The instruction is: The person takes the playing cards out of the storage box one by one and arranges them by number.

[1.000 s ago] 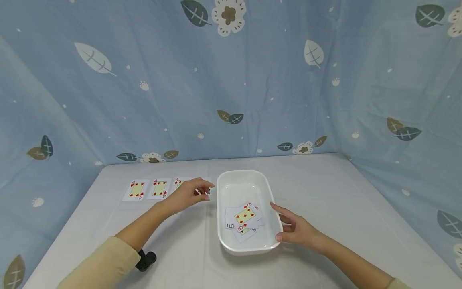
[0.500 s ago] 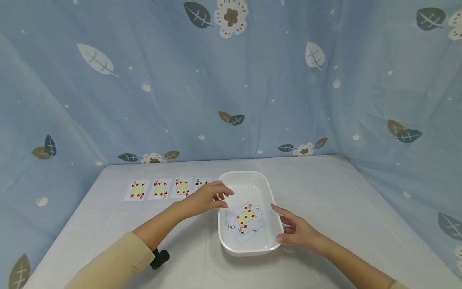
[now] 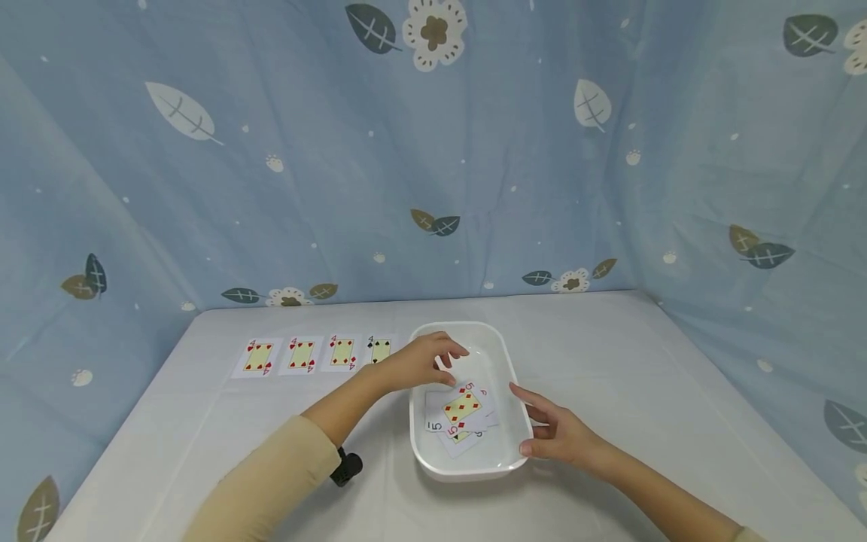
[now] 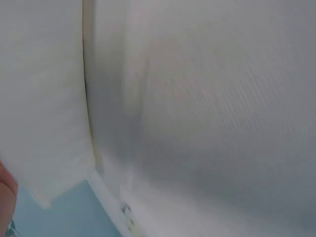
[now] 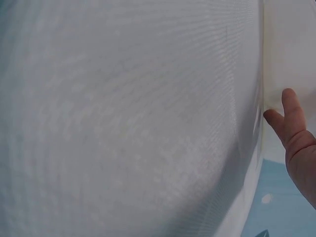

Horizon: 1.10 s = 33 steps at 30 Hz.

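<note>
- Lowest in the frame, left of centre, a beige sleeve (image 3: 267, 482) covers the left forearm; a small black object (image 3: 347, 468) shows beside its cuff.
- The white tub (image 3: 467, 475) sits just right of centre in the lower half, on the pale tabletop (image 3: 609, 361).
- At the tub's right side is the right hand (image 3: 562, 430), thumb and fingers spread apart and touching the rim and outer wall. In the right wrist view two fingertips (image 5: 292, 116) lie against a pale wall.
- The loose pile of cards (image 3: 463, 407) is in the tub's lower half, a five of diamonds uppermost, other fives partly covered under it.
- Above the pile, reaching over the tub's left rim, is the left hand (image 3: 420, 360), fingers bent loosely, thumb apart from them, nothing visible between.
- Farther back, left of the tub, a row of cards (image 3: 301, 355) lies face up: three red fours, then a black four partly behind the left hand.
- Behind everything, a blue leaf-and-flower curtain (image 3: 474, 150) fills the upper frame.
</note>
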### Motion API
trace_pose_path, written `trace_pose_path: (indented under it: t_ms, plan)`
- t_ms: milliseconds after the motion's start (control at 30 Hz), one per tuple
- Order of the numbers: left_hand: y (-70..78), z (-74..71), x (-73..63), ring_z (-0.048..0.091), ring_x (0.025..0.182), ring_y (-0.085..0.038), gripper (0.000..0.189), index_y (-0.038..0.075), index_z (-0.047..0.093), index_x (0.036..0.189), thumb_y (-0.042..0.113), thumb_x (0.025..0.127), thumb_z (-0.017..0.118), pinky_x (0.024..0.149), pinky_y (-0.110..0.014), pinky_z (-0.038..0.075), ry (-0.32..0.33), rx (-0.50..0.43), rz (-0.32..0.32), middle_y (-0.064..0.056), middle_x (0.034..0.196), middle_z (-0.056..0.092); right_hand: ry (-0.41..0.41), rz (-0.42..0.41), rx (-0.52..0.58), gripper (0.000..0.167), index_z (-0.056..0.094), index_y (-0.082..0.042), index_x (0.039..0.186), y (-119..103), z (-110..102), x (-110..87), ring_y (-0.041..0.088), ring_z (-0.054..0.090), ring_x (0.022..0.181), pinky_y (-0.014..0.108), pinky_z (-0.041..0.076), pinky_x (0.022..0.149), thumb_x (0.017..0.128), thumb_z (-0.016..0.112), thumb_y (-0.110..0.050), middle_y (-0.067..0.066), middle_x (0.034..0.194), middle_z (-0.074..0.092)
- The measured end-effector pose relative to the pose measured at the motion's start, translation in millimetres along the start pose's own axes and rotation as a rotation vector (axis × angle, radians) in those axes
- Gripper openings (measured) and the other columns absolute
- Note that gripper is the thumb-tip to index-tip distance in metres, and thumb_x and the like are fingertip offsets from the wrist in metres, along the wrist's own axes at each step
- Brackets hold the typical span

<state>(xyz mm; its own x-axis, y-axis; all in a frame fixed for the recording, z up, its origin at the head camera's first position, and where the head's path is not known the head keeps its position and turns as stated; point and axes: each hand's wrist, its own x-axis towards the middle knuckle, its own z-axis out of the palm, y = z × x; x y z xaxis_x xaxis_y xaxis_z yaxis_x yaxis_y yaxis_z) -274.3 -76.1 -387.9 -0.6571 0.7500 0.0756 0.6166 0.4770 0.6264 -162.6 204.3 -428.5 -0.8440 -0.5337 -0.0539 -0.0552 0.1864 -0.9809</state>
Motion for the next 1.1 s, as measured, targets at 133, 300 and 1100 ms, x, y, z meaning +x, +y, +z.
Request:
trace_pose_path:
  t_ms: [133,300,1100]
  plan:
    - [-0.9,9.5,7.3,0.058,0.097,-0.015,0.055,0.012,0.057,0.13,0.02,0.079,0.077,0.077,-0.023,0.049,-0.032,0.027,-0.06,-0.007,0.118,0.057,-0.006,-0.011,-0.001,0.084,0.016,-0.002,0.15,0.3,-0.3,0.3,0.044,0.056,0.112,0.036,0.055,0.08,0.086,0.07,-0.01,0.04,0.142,0.027]
    - [1.3,17.6,13.3,0.057,0.099,-0.011,0.062,0.02,0.056,0.131,0.028,0.075,0.08,0.078,-0.025,0.048,-0.079,0.111,-0.135,0.002,0.117,0.058,-0.018,-0.024,0.009,0.085,0.015,-0.001,0.15,0.7,-0.4,0.0,0.046,0.055,0.112,0.036,0.055,0.08,0.086,0.07,-0.012,0.041,0.141,0.027]
    - [8.1,27.0,20.5,0.041,0.13,-0.01,0.079,0.038,0.046,0.138,0.037,0.069,0.084,0.105,-0.04,0.037,-0.336,0.471,-0.144,0.013,0.142,0.044,-0.028,-0.037,0.024,0.086,0.014,0.001,0.149,-0.4,0.0,0.6,0.048,0.054,0.112,0.037,0.055,0.08,0.086,0.07,-0.013,0.043,0.139,0.028]
